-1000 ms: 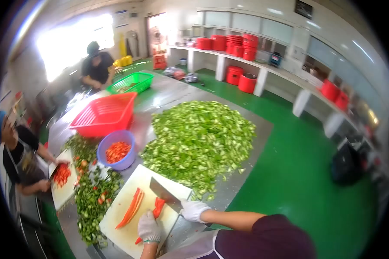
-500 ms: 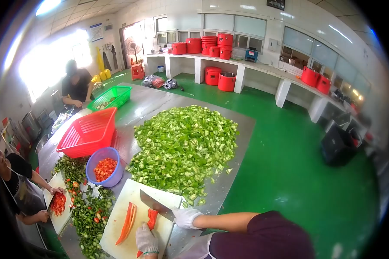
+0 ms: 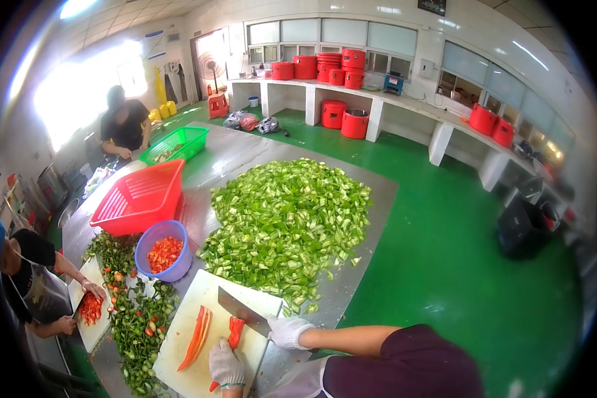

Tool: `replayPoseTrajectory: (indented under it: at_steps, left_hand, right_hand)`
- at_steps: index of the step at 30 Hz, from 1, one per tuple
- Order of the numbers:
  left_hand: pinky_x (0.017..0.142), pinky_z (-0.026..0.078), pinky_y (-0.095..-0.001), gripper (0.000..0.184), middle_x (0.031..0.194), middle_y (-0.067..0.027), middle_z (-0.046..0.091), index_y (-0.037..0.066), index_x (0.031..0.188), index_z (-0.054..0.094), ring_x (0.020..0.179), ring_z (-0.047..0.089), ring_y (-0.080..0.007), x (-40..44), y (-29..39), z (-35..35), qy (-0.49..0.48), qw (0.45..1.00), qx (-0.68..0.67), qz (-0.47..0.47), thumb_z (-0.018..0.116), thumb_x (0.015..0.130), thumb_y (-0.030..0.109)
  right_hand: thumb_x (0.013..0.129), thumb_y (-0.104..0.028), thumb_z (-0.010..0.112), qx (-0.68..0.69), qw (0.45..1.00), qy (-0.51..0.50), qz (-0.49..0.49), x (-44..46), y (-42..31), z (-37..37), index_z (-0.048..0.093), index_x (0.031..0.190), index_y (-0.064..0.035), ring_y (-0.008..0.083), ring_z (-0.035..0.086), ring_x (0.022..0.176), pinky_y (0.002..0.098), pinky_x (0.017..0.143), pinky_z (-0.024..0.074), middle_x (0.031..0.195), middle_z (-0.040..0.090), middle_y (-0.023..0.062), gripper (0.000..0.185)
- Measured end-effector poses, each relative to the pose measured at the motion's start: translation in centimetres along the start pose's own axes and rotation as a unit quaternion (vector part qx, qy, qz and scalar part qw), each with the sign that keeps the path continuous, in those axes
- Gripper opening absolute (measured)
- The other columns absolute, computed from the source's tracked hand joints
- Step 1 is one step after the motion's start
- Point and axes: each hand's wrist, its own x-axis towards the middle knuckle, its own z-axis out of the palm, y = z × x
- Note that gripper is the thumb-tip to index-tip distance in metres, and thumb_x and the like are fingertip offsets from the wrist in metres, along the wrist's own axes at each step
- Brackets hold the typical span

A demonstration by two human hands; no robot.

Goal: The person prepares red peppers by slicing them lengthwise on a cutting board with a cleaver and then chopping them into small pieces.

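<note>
My left hand [image 3: 226, 365], in a white knit glove, is closed over a strip of red pepper [image 3: 235, 331] on a white cutting board [image 3: 199, 295]. One end of the strip shows beyond the fingers and the other below the hand. My right hand [image 3: 289, 331], also gloved, grips the handle of a cleaver [image 3: 242, 312]. Its broad blade is over the board's upper right part, close to the pepper's far end. Another long piece of red pepper [image 3: 197, 338] lies to the left of my left hand.
Chopped green peppers [image 3: 288, 229] form a big heap on the metal table [image 3: 378, 192]. A purple bowl [image 3: 186, 260] of red pieces, a red basket [image 3: 136, 215] and a green basket [image 3: 196, 142] stand left. Beside whole peppers [image 3: 139, 331], a co-worker's hand [image 3: 93, 290] is over another board; another person sits farther back.
The camera view has shifted slightly. My hands, the cleaver and the pepper pieces keep nearly the same places on the board. The person at the back has lifted their head a little.
</note>
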Motion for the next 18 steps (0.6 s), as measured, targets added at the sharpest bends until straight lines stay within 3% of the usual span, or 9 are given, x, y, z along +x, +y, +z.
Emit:
replayPoseTrajectory:
  at_steps: [6,9,13,15,16,18]
  left_hand:
    - [0.079,0.050,-0.0475,0.049,0.095,-0.0165,0.062,0.002,0.129,0.058,0.091,0.061,-0.0363,-0.1,0.2,-0.1,0.013,1.000,0.011,0.003,0.070,0.084,0.019]
    - [0.079,0.050,-0.0465,0.043,0.094,-0.0155,0.062,0.005,0.126,0.060,0.091,0.062,-0.0350,-0.1,0.2,-0.2,0.006,1.000,0.001,-0.005,0.067,0.086,0.019]
    - [0.078,0.051,-0.0459,0.026,0.093,-0.0136,0.062,0.009,0.117,0.061,0.089,0.061,-0.0339,0.5,0.9,-1.2,-0.075,0.995,0.021,-0.059,0.059,0.092,0.015]
    - [0.079,0.050,-0.0470,0.030,0.095,-0.0151,0.062,0.007,0.119,0.059,0.092,0.061,-0.0349,0.1,-0.5,0.1,-0.027,0.999,-0.020,-0.001,0.061,0.091,0.018]
    - [0.075,0.052,-0.0465,0.022,0.093,-0.0146,0.063,0.008,0.110,0.060,0.088,0.063,-0.0342,0.4,-0.1,-0.7,-0.007,1.000,-0.017,0.007,0.058,0.089,0.013]
    - [0.078,0.052,-0.0467,0.029,0.096,-0.0156,0.063,0.007,0.115,0.059,0.091,0.063,-0.0345,0.5,0.5,-2.0,-0.004,0.999,-0.042,-0.002,0.063,0.087,0.016]
  right_hand:
    - [0.097,-0.030,0.056,0.005,1.000,-0.003,-0.010,0.0,0.1,0.0,0.049,0.135,0.0004,0.0490,0.068,0.101,0.0548,0.087,0.0520,0.107,0.070,0.0319,0.049]
    - [0.097,-0.030,0.054,-0.001,1.000,0.002,-0.007,-0.4,-0.2,-0.5,0.050,0.134,0.0002,0.0486,0.068,0.101,0.0539,0.088,0.0526,0.108,0.069,0.0321,0.048]
    - [0.094,-0.030,0.047,-0.019,1.000,-0.015,0.004,-0.6,-0.1,-1.3,0.058,0.125,0.0029,0.0470,0.068,0.102,0.0517,0.089,0.0540,0.110,0.068,0.0325,0.046]
    - [0.093,-0.029,0.050,-0.009,0.999,-0.037,-0.013,1.1,1.5,-0.4,0.054,0.124,0.0022,0.0482,0.069,0.096,0.0544,0.086,0.0540,0.107,0.070,0.0310,0.044]
    - [0.092,-0.033,0.052,0.018,0.999,-0.033,-0.007,0.9,1.7,-0.8,0.055,0.123,0.0031,0.0493,0.068,0.095,0.0535,0.086,0.0535,0.105,0.070,0.0308,0.048]
    - [0.094,-0.022,0.059,0.183,0.981,-0.043,-0.041,2.3,4.5,1.4,0.055,0.117,0.0005,0.0318,0.065,0.064,0.0440,0.062,0.0552,0.081,0.066,0.0175,0.032]
